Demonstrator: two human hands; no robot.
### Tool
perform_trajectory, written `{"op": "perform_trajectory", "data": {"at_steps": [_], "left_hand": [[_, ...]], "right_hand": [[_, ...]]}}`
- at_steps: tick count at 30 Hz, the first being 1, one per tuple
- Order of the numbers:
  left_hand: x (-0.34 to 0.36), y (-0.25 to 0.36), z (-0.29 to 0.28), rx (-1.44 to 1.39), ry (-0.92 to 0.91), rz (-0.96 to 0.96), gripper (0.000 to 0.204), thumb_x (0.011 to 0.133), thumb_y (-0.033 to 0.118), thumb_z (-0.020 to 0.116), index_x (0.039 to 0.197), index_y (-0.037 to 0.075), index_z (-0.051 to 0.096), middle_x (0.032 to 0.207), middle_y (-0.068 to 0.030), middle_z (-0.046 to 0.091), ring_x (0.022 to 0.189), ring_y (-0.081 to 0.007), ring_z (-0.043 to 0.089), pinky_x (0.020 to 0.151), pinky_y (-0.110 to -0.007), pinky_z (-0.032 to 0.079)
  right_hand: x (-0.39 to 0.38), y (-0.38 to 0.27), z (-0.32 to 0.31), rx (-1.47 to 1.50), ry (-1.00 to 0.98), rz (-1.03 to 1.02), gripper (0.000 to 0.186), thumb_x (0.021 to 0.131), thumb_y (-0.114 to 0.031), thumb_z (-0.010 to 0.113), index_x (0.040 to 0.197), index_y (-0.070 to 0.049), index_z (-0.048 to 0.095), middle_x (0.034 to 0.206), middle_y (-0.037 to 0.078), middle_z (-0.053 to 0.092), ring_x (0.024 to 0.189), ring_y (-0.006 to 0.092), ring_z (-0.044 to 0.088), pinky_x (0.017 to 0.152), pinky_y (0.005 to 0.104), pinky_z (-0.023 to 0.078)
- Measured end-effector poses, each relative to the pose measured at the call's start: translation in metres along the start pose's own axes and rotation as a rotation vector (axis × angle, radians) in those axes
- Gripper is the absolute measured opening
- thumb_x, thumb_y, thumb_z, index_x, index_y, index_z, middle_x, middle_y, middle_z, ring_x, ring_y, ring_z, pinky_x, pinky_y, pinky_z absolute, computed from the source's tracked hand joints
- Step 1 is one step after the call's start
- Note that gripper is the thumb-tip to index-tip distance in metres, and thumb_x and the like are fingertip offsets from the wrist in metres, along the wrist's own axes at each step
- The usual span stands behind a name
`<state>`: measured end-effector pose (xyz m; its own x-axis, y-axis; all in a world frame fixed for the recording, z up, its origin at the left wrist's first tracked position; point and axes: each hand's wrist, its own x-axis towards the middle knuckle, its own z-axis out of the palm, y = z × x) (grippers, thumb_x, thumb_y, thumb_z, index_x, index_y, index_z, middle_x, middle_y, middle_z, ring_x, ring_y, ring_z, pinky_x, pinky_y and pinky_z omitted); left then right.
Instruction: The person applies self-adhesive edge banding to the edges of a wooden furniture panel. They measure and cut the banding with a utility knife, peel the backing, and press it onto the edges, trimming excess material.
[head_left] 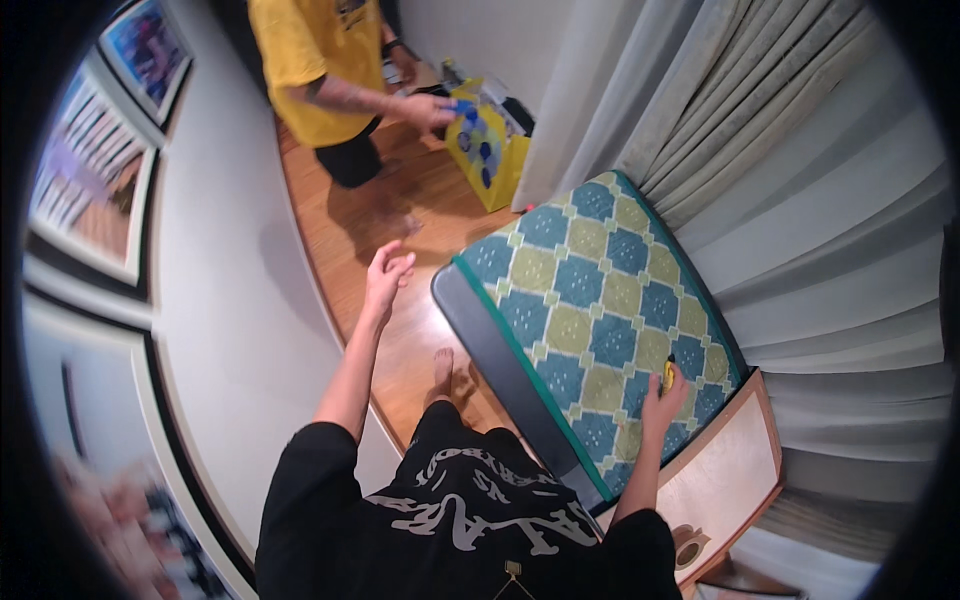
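Note:
My left hand is raised over the wooden floor, to the left of the cloth-covered surface. Its fingers are partly curled and apart, with nothing in them. At the right, my right hand is closed around a small yellow-and-black handheld tool, whose dark tip sticks out past the fingers. Its exact kind is too small to make out. Beneath that hand spreads a teal and olive checked cloth with a green border. The cloth lies over a dark grey padded surface, whose left side is exposed.
Beyond the left hand, another person in a yellow shirt reaches toward a yellow bag with blue spots. Grey-white curtains hang along the right. A light wooden tabletop adjoins the cloth. Framed pictures line the left wall.

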<state>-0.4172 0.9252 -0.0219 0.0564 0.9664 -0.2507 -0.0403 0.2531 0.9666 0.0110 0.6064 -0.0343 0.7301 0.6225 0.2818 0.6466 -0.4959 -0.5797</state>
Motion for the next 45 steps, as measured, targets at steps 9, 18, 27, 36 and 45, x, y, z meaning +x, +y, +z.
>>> {"op": "perform_trajectory", "data": {"at_steps": [9,18,27,36,45], "left_hand": [[0.108,-0.023,0.151,0.369,-0.745,-0.198,0.087,0.073,0.042,0.085,0.143,0.007,0.045,0.117,-0.0074,0.060,0.097,-0.0151,0.059,0.080,-0.031,0.051],[-0.032,-0.053,0.292,1.006,-1.086,0.489,0.092,0.069,0.043,0.083,0.144,0.011,0.041,0.126,-0.0227,0.054,0.117,-0.0413,0.055,0.093,-0.049,0.049],[-0.074,-0.041,0.309,0.636,-1.117,0.446,0.027,0.081,0.017,0.074,0.098,-0.002,0.066,0.094,-0.0169,0.069,0.083,-0.0301,0.065,0.080,-0.036,0.050],[-0.424,-0.034,0.303,0.281,-1.426,0.240,0.024,0.081,0.007,0.076,0.099,-0.002,0.063,0.104,-0.0193,0.071,0.092,-0.0253,0.069,0.082,-0.031,0.052],[-0.634,-0.104,0.363,0.152,-1.871,0.824,0.039,0.085,0.022,0.075,0.114,-0.004,0.067,0.107,-0.0160,0.069,0.104,-0.0292,0.064,0.094,-0.038,0.048]], "right_hand": [[-0.065,-0.105,0.018,0.204,0.114,0.520,0.053,0.089,-0.028,0.071,0.134,-0.006,0.053,0.126,0.014,0.058,0.114,0.0247,0.056,0.089,0.0388,0.047],[-0.134,-0.148,-0.001,0.293,0.277,0.844,0.046,0.088,-0.026,0.073,0.126,-0.006,0.059,0.108,0.010,0.065,0.099,0.0204,0.062,0.081,0.0334,0.049],[-0.166,-0.102,-0.057,0.773,0.206,0.691,0.041,0.093,-0.024,0.069,0.127,-0.005,0.060,0.115,0.009,0.066,0.106,0.0147,0.061,0.093,0.0318,0.048],[-0.201,-0.018,-0.189,1.263,0.526,0.575,0.043,0.106,-0.025,0.046,0.144,-0.007,0.041,0.131,0.009,0.053,0.118,0.0154,0.050,0.101,0.0283,0.041],[-0.363,0.151,-0.334,0.531,1.138,0.911,0.040,0.100,-0.029,0.059,0.127,-0.001,0.050,0.115,0.012,0.059,0.103,0.0157,0.056,0.088,0.0284,0.048]]}}
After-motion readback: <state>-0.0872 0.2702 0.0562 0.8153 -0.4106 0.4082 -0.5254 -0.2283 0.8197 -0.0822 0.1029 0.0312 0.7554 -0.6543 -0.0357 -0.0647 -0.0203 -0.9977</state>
